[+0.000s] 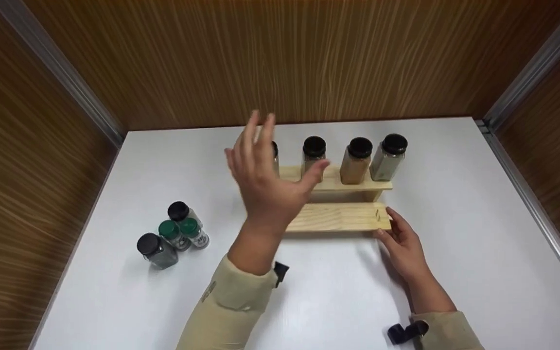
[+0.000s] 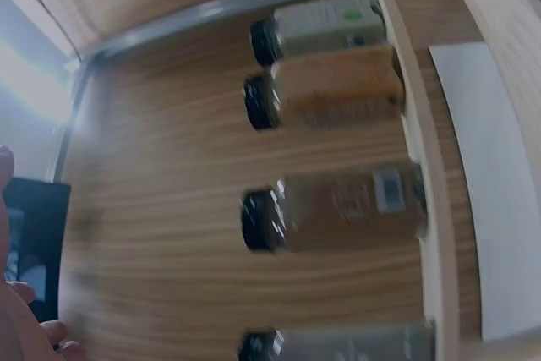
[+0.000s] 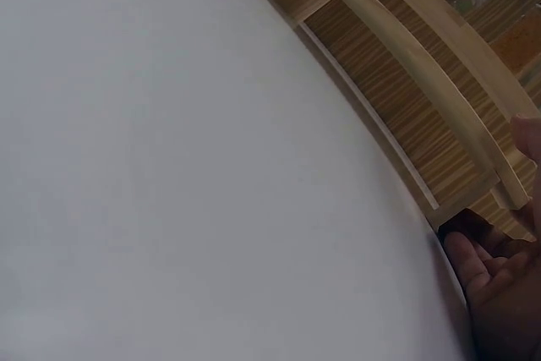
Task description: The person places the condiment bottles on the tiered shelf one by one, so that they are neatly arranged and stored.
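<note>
At the right end of the rack (image 1: 333, 217), its long axis running left to right across the table (image 1: 328, 301), we see the right hand (image 1: 405, 248), the nearer one, gripping the end between thumb and fingers. The left hand (image 1: 264, 182) hangs over the left part, fingers apart and, as far as we can tell, empty.

The tabletop (image 1: 328, 282) is brightly lit, a soft shadow (image 1: 391, 266) being cast left of the right hand (image 1: 406, 249). In the left wrist view, jars (image 2: 338, 209) are blurred and glare (image 2: 34, 78) is thrown from above; in the dimmer right one, the rack (image 3: 406, 44) is bowed by distortion.
</note>
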A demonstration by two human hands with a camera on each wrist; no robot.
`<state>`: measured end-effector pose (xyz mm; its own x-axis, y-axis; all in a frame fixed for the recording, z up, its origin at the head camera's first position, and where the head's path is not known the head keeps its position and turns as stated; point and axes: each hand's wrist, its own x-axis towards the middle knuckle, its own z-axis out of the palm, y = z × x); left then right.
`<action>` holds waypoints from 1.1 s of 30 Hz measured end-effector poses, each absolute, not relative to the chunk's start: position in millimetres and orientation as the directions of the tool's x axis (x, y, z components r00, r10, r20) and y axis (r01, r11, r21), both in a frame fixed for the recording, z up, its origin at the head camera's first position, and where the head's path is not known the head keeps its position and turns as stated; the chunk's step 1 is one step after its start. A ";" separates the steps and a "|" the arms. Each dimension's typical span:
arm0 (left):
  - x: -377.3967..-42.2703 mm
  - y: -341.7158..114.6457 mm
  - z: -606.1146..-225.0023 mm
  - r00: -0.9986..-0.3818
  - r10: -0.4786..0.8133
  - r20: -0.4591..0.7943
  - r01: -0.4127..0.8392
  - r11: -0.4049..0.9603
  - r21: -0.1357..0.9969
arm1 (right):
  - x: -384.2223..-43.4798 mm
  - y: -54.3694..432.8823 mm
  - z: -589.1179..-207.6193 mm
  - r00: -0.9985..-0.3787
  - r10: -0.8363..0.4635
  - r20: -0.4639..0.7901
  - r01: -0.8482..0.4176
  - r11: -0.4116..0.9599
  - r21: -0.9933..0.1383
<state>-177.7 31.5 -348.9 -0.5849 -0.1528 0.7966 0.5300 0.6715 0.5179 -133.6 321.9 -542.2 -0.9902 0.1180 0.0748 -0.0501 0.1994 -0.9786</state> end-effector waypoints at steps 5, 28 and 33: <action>-183.5 -1.4 -368.2 -0.621 -0.245 0.744 0.431 0.686 0.586 | -135.1 324.2 -544.2 -0.990 0.126 0.066 -0.041 0.194 -0.980; -155.2 -122.5 -430.2 -0.659 -0.597 0.458 0.056 0.567 0.822 | -144.6 332.3 -540.1 -0.989 0.117 0.085 -0.060 0.196 -0.979; -145.8 -145.1 -437.9 -0.691 -0.648 0.321 -0.033 0.471 0.881 | -144.6 335.0 -539.4 -0.988 0.122 0.089 -0.062 0.209 -0.976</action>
<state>-145.8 -145.1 -437.9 -0.6906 -0.6481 0.3210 -0.0326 0.4713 0.8814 -144.6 335.0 -539.4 -0.9885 0.1222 0.0893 -0.0623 0.2088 -0.9760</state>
